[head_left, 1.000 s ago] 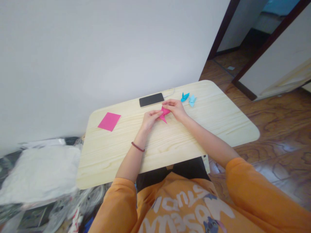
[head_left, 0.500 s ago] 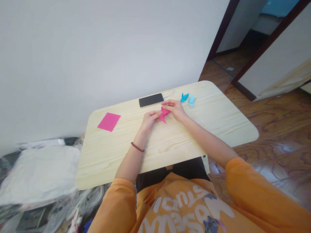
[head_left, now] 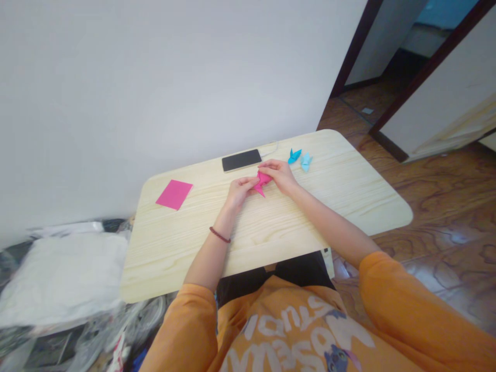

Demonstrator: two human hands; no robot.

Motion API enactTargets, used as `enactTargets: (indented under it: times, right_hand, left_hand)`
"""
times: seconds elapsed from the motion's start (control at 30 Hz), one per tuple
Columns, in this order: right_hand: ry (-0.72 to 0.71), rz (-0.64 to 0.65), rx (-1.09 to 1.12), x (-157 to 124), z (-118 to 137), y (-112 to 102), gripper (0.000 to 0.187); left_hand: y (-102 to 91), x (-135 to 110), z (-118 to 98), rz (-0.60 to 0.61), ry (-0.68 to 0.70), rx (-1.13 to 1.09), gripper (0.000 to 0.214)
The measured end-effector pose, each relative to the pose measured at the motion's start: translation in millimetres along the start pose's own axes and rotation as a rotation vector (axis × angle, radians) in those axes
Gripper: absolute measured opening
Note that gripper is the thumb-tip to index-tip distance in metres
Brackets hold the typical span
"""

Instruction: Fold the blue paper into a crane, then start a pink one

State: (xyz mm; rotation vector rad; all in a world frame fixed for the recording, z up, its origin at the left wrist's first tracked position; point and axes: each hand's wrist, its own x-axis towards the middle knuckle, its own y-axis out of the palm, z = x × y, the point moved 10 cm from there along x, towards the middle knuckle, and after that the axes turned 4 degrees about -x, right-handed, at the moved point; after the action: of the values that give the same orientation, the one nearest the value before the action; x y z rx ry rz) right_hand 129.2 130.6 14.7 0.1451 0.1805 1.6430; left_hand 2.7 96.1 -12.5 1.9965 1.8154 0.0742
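Both hands are on a folded piece of pink origami paper (head_left: 262,182), holding it just above the pale wooden table (head_left: 341,191). My left hand (head_left: 239,192) pinches its left side, and a dark red beaded bracelet (head_left: 219,235) circles that wrist. My right hand (head_left: 279,175) grips the upper right side, its fingers covering part of the fold. A flat sheet of pink paper (head_left: 174,195) lies to the left. Just beyond my right hand sit a blue origami figure (head_left: 294,155) and a paler blue one (head_left: 306,161).
A black smartphone (head_left: 242,160) with a white cable (head_left: 271,149) lies at the table's far edge against a white wall (head_left: 155,88). A white bag (head_left: 62,279) and clutter lie on the floor at left. Wooden flooring (head_left: 445,191) and a doorway lie right.
My hands stay almost in place around the pink folded paper, which shifts only slightly between them. Nothing else on the table has moved.
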Motion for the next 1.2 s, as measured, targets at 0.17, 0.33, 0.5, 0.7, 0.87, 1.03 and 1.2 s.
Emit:
enactTargets:
  times: [0.17, 0.33, 0.5, 0.7, 0.87, 1.03, 1.2]
  right_hand:
    - [0.025, 0.041, -0.014, -1.2, -2.3, 4.9, 0.029]
    - [0.020, 0.051, -0.055, -2.4, -3.1, 5.6, 0.031]
    - [0.017, 0.036, -0.072, -1.4, -4.2, 2.6, 0.031]
    - [-0.011, 0.021, -0.101, -0.2, -1.8, -0.5, 0.031]
    - [-0.053, 0.007, -0.137, 1.1, 2.1, -2.8, 0.029]
    - [-0.070, 0.009, -0.167, 1.8, 3.5, -3.0, 0.026]
    - [-0.033, 0.016, -0.099, 2.2, 1.0, -1.3, 0.029]
  left_hand:
    - [-4.1, 0.8, -1.6, -0.033, 0.027, 0.004, 0.031]
    - [-2.1, 1.0, -2.0, -0.021, 0.028, 0.025, 0.031]
    - [-1.0, 0.8, -2.4, -0.012, 0.026, 0.040, 0.033]
    - [-1.1, 1.3, -1.4, -0.011, 0.026, 0.052, 0.036]
    - [-0.1, 1.7, -0.4, 0.005, 0.024, 0.054, 0.031]
    - [-0.7, 1.5, 0.7, -0.006, 0.008, 0.059, 0.029]
    - [-2.9, 2.3, 1.5, -0.026, 0.000, 0.051, 0.026]
